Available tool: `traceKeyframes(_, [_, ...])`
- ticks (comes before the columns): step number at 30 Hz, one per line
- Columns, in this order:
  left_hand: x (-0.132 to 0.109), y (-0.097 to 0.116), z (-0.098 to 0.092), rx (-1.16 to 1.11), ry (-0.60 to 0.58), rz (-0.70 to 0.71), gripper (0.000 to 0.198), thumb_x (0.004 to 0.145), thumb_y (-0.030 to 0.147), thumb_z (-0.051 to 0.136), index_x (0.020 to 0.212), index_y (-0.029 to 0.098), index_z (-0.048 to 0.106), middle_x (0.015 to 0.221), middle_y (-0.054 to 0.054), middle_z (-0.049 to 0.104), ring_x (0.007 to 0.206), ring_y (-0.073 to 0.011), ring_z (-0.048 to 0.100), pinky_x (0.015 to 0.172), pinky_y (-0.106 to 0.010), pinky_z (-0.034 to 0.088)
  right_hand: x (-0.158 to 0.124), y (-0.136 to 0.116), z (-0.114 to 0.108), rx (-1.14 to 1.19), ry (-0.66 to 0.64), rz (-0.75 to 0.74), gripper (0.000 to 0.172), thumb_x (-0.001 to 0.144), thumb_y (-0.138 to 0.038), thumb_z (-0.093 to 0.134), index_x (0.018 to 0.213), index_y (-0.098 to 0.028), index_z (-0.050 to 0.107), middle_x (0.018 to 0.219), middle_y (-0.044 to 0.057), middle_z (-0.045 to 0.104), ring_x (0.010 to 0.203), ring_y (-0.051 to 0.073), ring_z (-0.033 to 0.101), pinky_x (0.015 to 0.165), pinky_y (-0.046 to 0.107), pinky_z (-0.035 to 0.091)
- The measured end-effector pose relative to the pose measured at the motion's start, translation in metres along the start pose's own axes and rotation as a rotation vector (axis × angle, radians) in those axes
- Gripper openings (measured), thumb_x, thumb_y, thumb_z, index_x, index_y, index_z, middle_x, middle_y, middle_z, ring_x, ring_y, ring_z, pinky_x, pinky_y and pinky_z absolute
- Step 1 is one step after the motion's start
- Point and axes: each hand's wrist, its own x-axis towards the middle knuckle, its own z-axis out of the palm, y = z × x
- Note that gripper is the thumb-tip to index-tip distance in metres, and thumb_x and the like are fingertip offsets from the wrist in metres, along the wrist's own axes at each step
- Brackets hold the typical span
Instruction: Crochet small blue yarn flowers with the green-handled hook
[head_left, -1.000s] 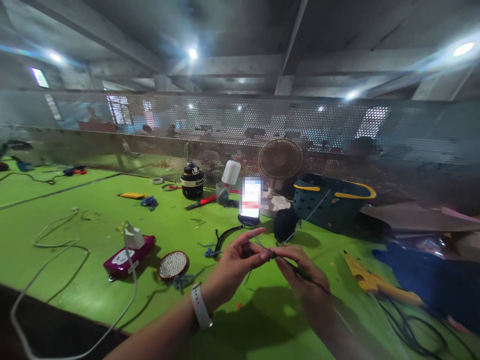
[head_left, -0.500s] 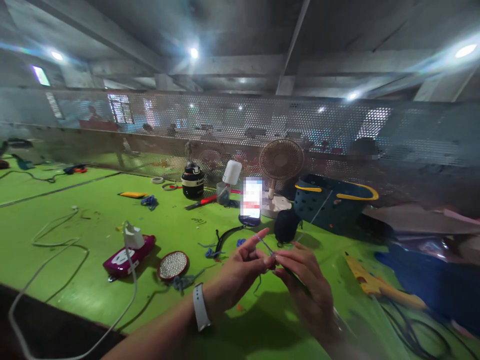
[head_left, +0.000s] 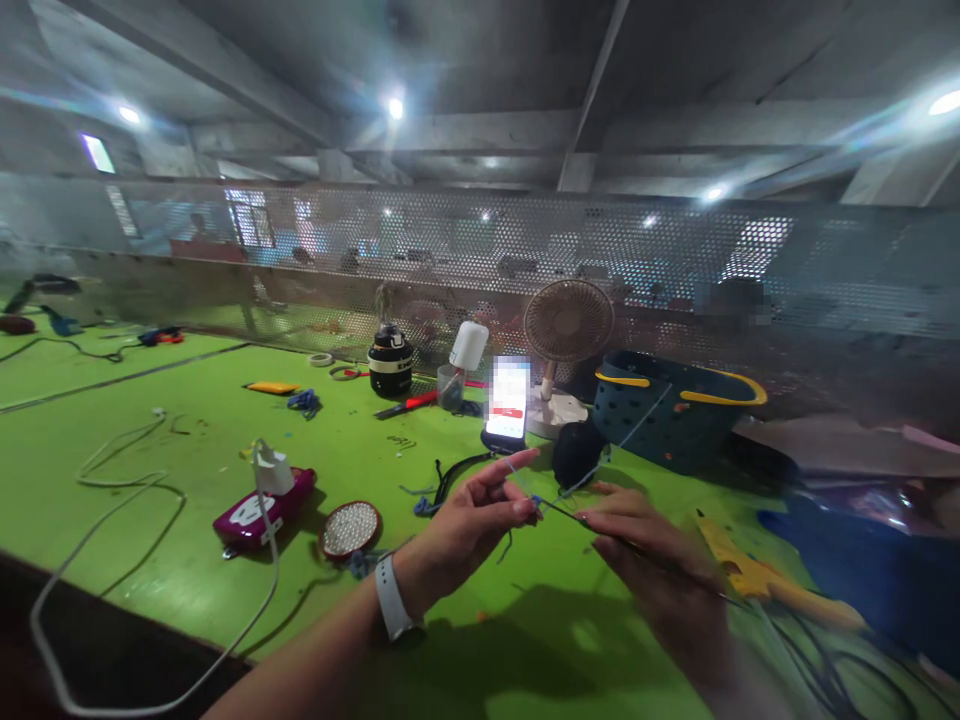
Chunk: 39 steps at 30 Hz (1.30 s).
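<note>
My left hand [head_left: 465, 530], with a pale watch strap on the wrist, pinches a small piece of blue yarn work [head_left: 537, 502] between thumb and fingers. Its index finger points out with yarn over it. In my right hand [head_left: 660, 585] is a thin crochet hook [head_left: 564, 514], its tip at the yarn work. A strand of light blue yarn [head_left: 634, 432] runs from near the hands up to the dark basket [head_left: 652, 440]. Just beyond the fingers sits a dark round bundle [head_left: 576, 458]. The stitches are too small to make out.
A lit phone [head_left: 508, 400] stands before a fan [head_left: 568, 325]. Leftward lie a dish of white beads [head_left: 351, 528], a purple power strip [head_left: 262, 512] with a white cable, and a red-handled knife [head_left: 412, 402]. A yellow glue gun [head_left: 757, 575] lies right.
My right hand has moved right and down, away from the left, exposing more of the hook. A yarn strand now stretches between the hands. The left hand stays pinched.
</note>
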Motion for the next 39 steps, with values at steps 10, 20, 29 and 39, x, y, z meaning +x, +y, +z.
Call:
traceKeyframes(10, [-0.001,0.004,0.005,-0.003,-0.022,-0.024,0.057,0.066,0.01,0.083,0.12,0.014,0.067,0.069,0.002,0.066,0.064,-0.0073,0.061,0.07,-0.021,0.044,0.004,-0.007,-0.004,0.068,0.033,0.113,0.017,0.083,-0.017,0.07,0.092,-0.03,0.076,0.085,-0.002,0.077,0.082,0.017,0.071,0.095,0.037,0.055])
traceKeyframes(20, [-0.003,0.004,0.004,0.035,-0.041,-0.024,0.054,0.069,0.012,0.081,0.121,0.015,0.067,0.071,0.001,0.065,0.067,-0.0084,0.06,0.074,-0.022,0.044,-0.003,0.004,-0.005,0.17,0.124,0.289,0.007,0.08,-0.024,0.074,0.083,-0.029,0.079,0.077,0.002,0.078,0.084,0.022,0.074,0.088,0.038,0.059])
traceKeyframes(29, [-0.008,0.004,0.011,0.424,-0.001,0.124,0.048,0.071,0.019,0.082,0.117,0.026,0.07,0.077,0.001,0.065,0.074,-0.0096,0.06,0.074,-0.024,0.047,-0.011,0.014,0.008,0.613,0.138,0.713,0.01,0.077,-0.033,0.078,0.081,-0.023,0.078,0.079,0.005,0.079,0.068,0.021,0.075,0.06,0.029,0.062])
traceKeyframes(39, [-0.008,-0.011,0.012,0.31,0.108,0.031,0.065,0.07,0.017,0.083,0.131,0.025,0.06,0.075,0.001,0.065,0.071,-0.0092,0.057,0.07,-0.024,0.045,-0.01,0.007,0.021,0.027,0.084,0.162,0.014,0.083,-0.026,0.072,0.094,-0.03,0.078,0.096,0.003,0.078,0.092,0.022,0.072,0.086,0.038,0.058])
